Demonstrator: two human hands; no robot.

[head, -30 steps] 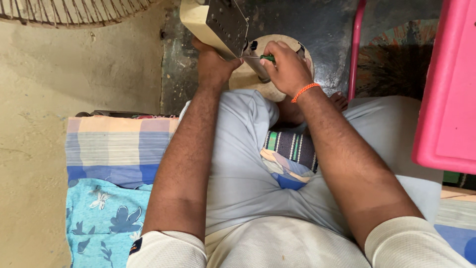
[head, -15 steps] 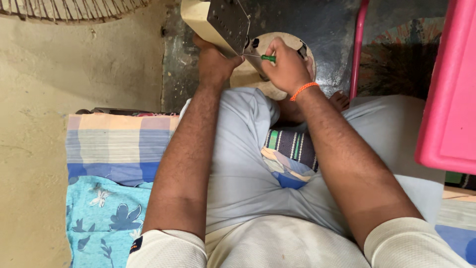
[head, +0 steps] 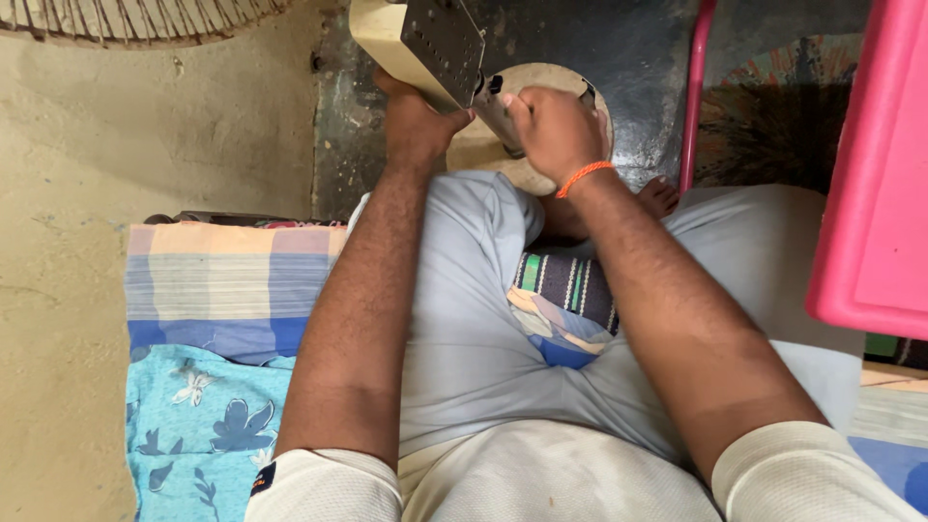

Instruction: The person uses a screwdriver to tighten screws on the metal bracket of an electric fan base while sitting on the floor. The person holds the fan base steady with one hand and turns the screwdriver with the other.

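My left hand (head: 418, 121) grips the underside of a cream box-shaped device (head: 418, 41) with a dark perforated metal panel, holding it up at the top of the head view. My right hand (head: 553, 130), with an orange thread around the wrist, is closed around a slim tool whose tip meets the lower right corner of the device. The tool is almost wholly hidden by my fingers. Behind both hands lies a round beige disc (head: 483, 145) on the dark floor. I sit cross-legged in light grey trousers.
A pink plastic chair (head: 875, 193) stands at the right, with a thin pink leg (head: 692, 97) near my right hand. A checked and blue floral cloth (head: 222, 367) lies at the left on the sandy floor. A fan grille (head: 126, 17) shows at the top left.
The device has come nearer and tilted so its perforated panel faces me. My right hand shifted slightly right against its corner, and the green part of the tool is now hidden.
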